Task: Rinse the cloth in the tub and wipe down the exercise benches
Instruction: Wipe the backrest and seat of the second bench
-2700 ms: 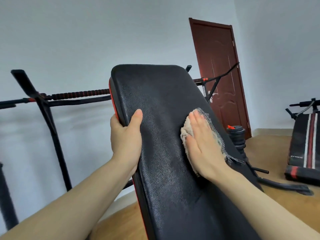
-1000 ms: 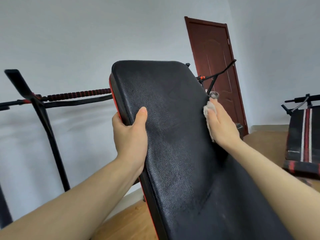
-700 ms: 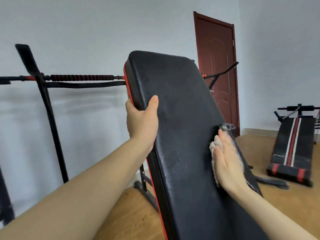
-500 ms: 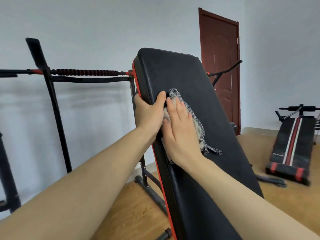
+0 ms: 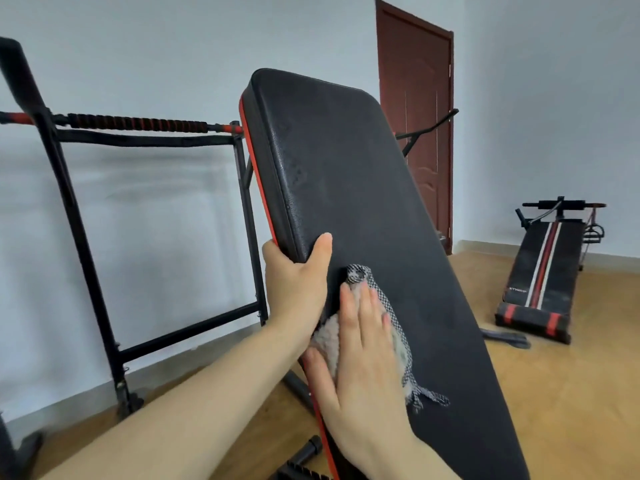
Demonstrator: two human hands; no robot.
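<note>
A black padded bench back [image 5: 353,188] with a red side edge tilts up steeply in front of me. My left hand [image 5: 294,282] grips its left edge, thumb on the pad's face and fingers behind. My right hand [image 5: 360,358] lies flat with straight fingers on a beige fleecy cloth [image 5: 384,317] with a checked trim, pressing it against the pad just below my left hand. The cloth's trim sticks out above my fingertips and to the lower right. No tub is in view.
A black frame with a red-and-black grip bar [image 5: 138,124] stands left against the white wall. A second striped bench [image 5: 543,271] lies on the wooden floor at right. A dark red door [image 5: 415,109] is behind. A foot bar [image 5: 304,455] lies below the bench.
My right hand has slid the cloth down the pad, from beside my left thumb to below my left hand. My left hand keeps its grip on the edge.
</note>
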